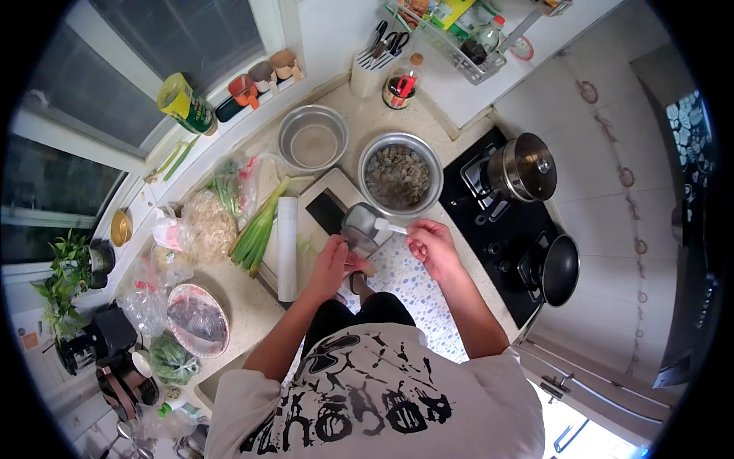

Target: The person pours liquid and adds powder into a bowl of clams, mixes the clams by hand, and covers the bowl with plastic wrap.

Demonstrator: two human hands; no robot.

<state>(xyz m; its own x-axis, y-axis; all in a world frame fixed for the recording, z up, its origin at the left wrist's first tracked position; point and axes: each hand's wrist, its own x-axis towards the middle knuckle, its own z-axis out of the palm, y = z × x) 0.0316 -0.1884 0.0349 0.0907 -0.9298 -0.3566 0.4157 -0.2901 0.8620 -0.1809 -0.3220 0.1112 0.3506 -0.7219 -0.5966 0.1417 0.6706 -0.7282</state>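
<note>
My left hand (329, 264) is wrapped round a clear, greyish jar (359, 239), holding it above the counter edge in front of my body. Between the fingers of my right hand (433, 246) is a small white spoon (391, 226), its far end at the jar's mouth. Whether anything lies on the spoon is too small to tell. Just beyond the jar stands a metal bowl (437, 197) full of grey-brown pieces that look like shellfish. A dark flat rectangular thing (326, 209) lies on the board (334, 182) left of the jar.
Left are a white roll (287, 249), scallions (256, 237), bagged food (208, 218) and a covered plate (218, 348). Behind stand a metal basin (313, 141), a knife block (371, 75) and a sauce bottle (401, 84). The stove (489, 222) at right carries a lidded pot (527, 168) and a pan (562, 271).
</note>
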